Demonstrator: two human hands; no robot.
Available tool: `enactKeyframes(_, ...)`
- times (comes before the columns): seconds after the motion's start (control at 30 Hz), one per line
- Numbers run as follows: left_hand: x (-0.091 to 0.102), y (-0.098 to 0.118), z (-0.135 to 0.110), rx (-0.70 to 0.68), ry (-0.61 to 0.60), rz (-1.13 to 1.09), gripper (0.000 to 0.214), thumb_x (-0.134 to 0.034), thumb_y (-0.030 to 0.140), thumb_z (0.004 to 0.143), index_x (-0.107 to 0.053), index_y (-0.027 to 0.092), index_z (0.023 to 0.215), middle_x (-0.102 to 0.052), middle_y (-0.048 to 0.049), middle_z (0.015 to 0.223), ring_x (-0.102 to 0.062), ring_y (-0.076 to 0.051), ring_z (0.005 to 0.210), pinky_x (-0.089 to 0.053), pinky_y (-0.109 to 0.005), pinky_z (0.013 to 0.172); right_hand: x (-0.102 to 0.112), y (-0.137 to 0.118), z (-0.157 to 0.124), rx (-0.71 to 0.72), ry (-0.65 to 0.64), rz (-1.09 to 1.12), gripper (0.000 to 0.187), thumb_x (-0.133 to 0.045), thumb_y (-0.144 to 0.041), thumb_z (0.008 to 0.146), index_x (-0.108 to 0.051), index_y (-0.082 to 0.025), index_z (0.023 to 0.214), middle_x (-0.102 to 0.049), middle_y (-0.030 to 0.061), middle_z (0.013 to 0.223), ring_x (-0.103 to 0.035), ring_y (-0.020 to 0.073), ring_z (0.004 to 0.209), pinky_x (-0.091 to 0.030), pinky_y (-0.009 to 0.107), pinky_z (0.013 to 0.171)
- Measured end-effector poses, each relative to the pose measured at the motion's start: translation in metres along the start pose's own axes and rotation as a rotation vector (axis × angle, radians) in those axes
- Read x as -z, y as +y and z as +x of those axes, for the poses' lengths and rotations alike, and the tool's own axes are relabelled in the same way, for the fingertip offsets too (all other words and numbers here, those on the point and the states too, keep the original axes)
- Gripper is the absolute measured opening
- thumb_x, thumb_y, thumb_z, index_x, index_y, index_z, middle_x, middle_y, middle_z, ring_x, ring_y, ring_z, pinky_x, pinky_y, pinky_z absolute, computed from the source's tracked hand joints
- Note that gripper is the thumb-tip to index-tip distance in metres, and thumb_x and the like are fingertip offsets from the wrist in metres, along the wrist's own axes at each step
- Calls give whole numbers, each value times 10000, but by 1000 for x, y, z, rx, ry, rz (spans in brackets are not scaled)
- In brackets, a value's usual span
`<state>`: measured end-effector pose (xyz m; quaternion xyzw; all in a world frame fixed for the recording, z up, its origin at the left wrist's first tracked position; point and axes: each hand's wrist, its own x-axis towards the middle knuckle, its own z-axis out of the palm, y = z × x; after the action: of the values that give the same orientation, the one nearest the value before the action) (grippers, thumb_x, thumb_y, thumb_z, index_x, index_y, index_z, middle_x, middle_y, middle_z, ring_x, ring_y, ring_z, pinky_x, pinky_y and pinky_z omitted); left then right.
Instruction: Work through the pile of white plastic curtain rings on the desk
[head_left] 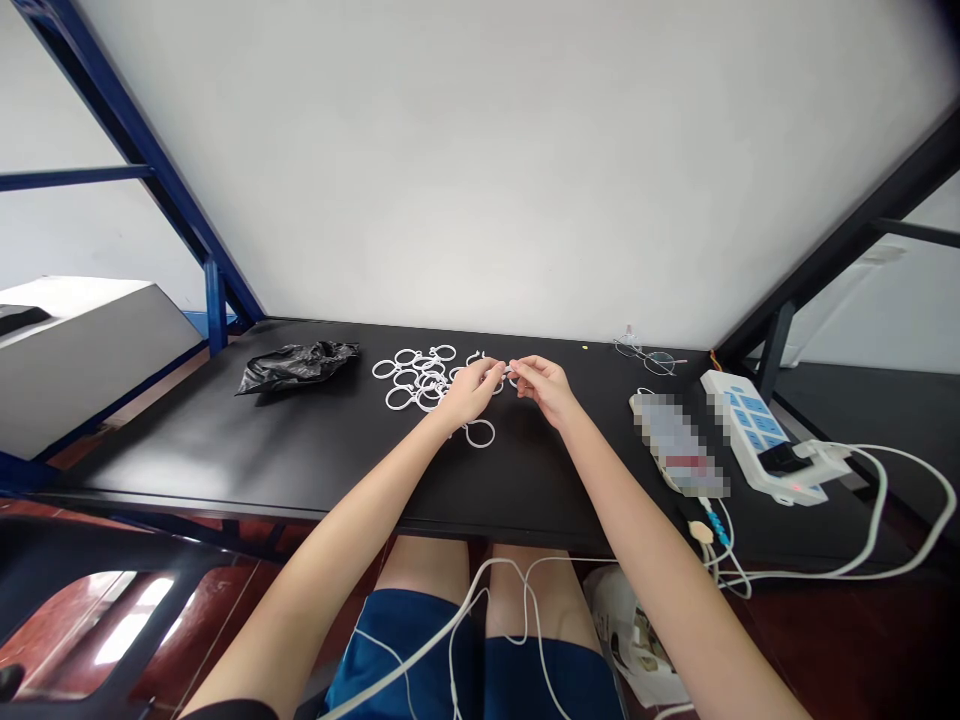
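Both my hands meet over the middle of the black table [225,440]. My left hand [474,388] and my right hand [541,384] each pinch a small white ring [510,373] between the fingertips, holding it just above the tabletop. A pile of several white rings [420,375] lies just left of my left hand. One single white ring [480,433] lies flat on the table beside my left wrist.
A crumpled black plastic bag [296,365] lies at the left. Eyeglasses [651,358] rest at the back right. A phone [679,445] and a white power strip [757,435] with plugged cables sit at the right. White cables hang over my lap.
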<state>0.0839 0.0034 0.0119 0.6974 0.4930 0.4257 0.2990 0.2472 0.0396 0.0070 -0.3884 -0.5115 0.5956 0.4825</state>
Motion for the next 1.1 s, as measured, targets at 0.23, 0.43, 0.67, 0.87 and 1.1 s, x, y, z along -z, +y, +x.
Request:
enactKeyframes(0.23,0,2,0,5,6,-23,392,-326,442,954,-614,178,914,-672,-47,907,-614,-171,877,-449,-276,800,-1,-1,-1,-11,8,3,318,-849,-394,574,-674,-194,749,-690,0,724,-515,64,503,-471,221,506)
enactKeyframes(0.43,1,3,-1,7,28,-12,382,-353,455,947,-616,180,914,-675,-46,918,-610,-164,850,-451,-273,774,0,-1,-1,-3,-5,10,300,-854,-369,567,-685,-201,750,-682,-4,727,-522,67,524,-467,210,498)
enactKeyframes(0.67,1,2,0,26,75,17,364,-449,481,907,-631,169,949,-666,-52,933,-594,-152,789,-452,-268,723,0,0,0,-6,19,-13,311,-857,-371,552,-699,-198,756,-633,-17,649,-519,69,518,-471,195,484)
enactKeyframes(0.87,0,3,-1,43,77,-5,370,-459,490,902,-619,160,951,-653,-61,931,-594,-146,771,-460,-263,708,1,1,0,-5,6,-24,306,-852,-381,558,-719,-203,769,-618,-21,615,-522,73,518,-476,204,494)
enactKeyframes(1.1,-1,1,0,44,84,-14,356,-459,481,904,-603,157,941,-629,-40,830,-562,-125,660,-437,-245,585,1,2,0,1,-7,-33,312,-857,-385,554,-737,-197,772,-624,-13,611,-520,76,527,-473,212,503)
